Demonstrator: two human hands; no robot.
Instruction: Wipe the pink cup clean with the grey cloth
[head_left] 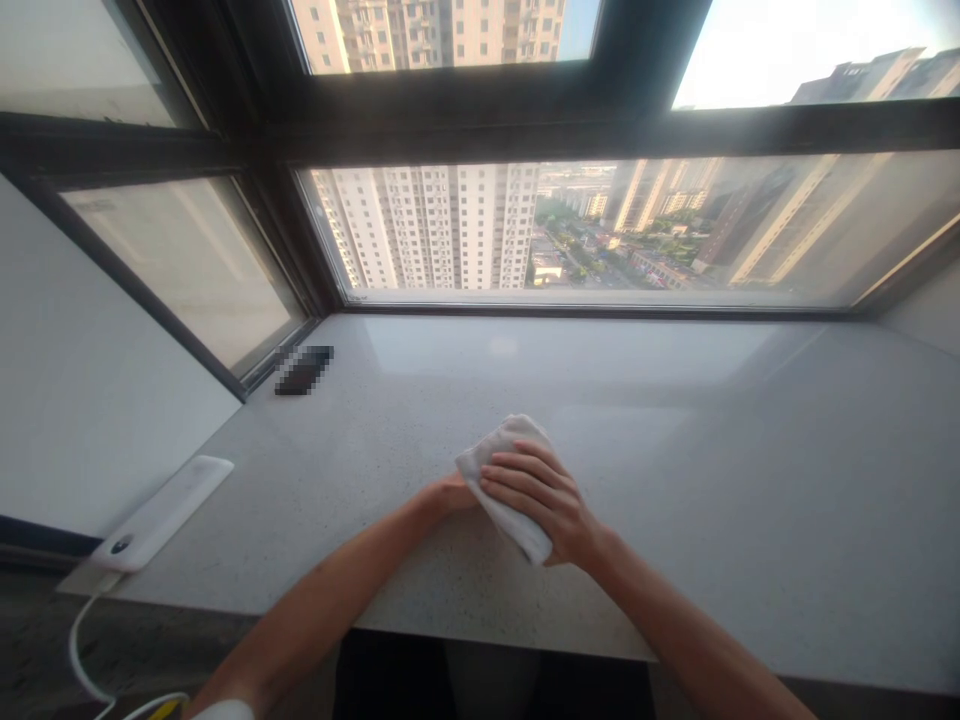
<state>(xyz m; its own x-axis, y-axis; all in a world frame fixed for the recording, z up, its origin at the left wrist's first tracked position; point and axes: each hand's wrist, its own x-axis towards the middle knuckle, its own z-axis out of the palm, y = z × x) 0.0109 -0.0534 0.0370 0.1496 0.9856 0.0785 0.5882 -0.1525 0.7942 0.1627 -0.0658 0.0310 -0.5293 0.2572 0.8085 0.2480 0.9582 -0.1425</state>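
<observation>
Fingers together, the right hand (541, 492) lies flat on a folded white cloth (504, 436) at lower centre of a stone window ledge (675, 380), the left hand (448, 496) at its edge, apparently steadying it; any clamp is hard to tell.

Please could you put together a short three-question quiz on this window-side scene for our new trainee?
1. True or false: the right hand lies on top of the white cloth.
2. Which is closest to the window glass? A) the pixelated dark rectangular object B) the white flat pad C) the white cloth
3. What runs down from the near end of the white flat pad, past the edge of the stone counter?

Key: 1 true; 2 A; 3 a white cable.
</observation>
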